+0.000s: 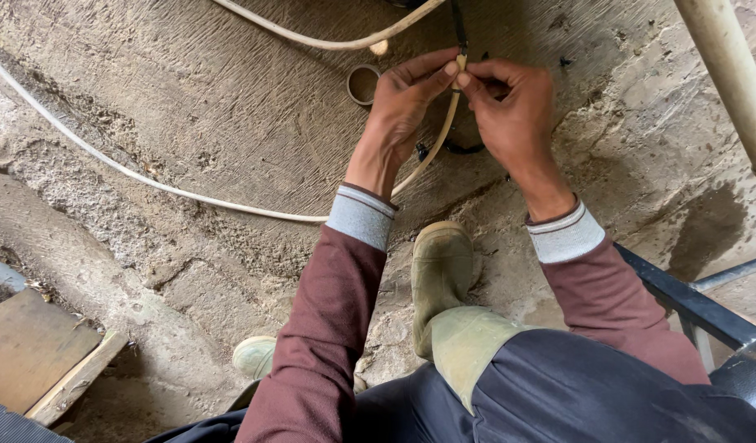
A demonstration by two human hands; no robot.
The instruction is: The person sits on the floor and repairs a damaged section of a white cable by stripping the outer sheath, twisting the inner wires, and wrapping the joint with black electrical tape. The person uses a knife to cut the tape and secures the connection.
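My left hand [403,102] and right hand [513,102] meet fingertip to fingertip, both grips pinched on the pale cable [431,152] at its top end, beside a thin black wire [458,25]. The cable's long axis runs down-left from the pinch, passing under my left wrist to lie along the concrete floor [230,123]. Both hands sit equally near. A tape roll [362,84] lies just left of my left fingers, apart.

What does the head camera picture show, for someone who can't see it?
Two hands, the left hand and right hand, pinch the end of a cream cable between their fingers above a rough concrete floor. A tape roll lies nearby, and green rubber boots show below.
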